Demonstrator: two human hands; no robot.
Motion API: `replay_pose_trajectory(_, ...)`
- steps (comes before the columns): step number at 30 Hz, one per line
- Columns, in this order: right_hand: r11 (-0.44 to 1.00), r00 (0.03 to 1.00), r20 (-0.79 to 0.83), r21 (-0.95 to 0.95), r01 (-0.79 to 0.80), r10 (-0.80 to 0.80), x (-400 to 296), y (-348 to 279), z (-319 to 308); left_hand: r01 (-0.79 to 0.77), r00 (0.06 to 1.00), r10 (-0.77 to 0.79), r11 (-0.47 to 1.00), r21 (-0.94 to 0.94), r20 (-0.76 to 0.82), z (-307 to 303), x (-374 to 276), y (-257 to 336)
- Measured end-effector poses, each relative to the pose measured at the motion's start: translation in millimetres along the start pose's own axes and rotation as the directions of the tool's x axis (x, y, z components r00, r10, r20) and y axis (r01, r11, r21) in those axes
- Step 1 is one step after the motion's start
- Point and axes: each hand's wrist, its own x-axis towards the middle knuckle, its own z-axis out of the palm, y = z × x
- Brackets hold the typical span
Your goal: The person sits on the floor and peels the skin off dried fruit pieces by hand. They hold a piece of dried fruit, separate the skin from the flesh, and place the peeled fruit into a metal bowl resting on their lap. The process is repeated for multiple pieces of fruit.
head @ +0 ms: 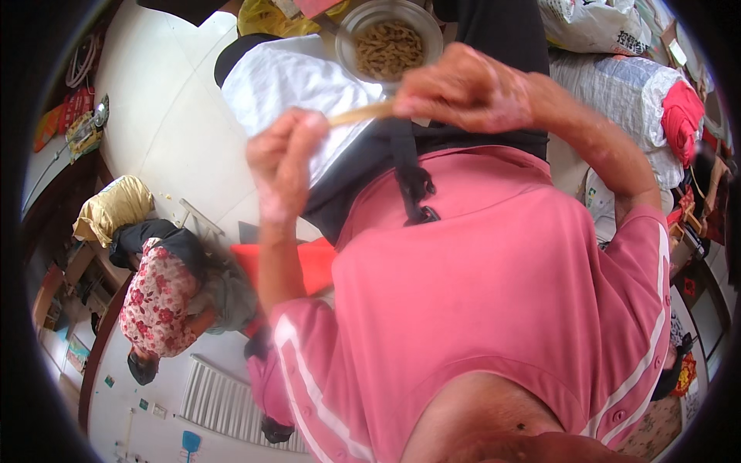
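A thin tan strip (360, 114) is stretched between my two hands, slightly blurred. My left hand (286, 150) pinches its left end between thumb and fingers, over a white cloth (289, 75) lying on my lap. The other end is in the closed fingers of my right hand (463, 89), a little higher in the view. Just beyond that hand stands a round, translucent bowl (432, 35) holding many small tan twisted pieces (389, 49); what they are made of I cannot tell.
A yellow plastic bag (260, 20) lies beside the bowl. At the right are a large white woven sack (613, 104) and a white plastic bag (596, 26) bearing writing. A person in a floral shirt (156, 301) sits at the left, near a red object (315, 266). Another person (269, 388) is partly hidden behind my left sleeve.
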Motion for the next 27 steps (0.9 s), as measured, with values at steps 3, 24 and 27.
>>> replay_pose_trajectory(3, 0.996, 0.994, -0.105, -0.075, -0.046, 0.038, 19, 24, -4, -0.100, 0.991, 0.102, 0.995, 0.028, -0.088, -8, 31, -5)
replay_pose_trajectory(24, 0.923, 0.906, -0.188, -0.002, -0.386, 0.379, 59, 171, -80, -0.141, 0.990, 0.141, 0.990, 0.010, 0.024, -5, 219, -60)
replay_pose_trajectory(27, 0.904, 0.889, -0.175, 0.003, -0.428, 0.422, 61, 170, -85, -0.097, 0.994, 0.097, 0.995, -0.007, 0.052, -11, 232, -68)
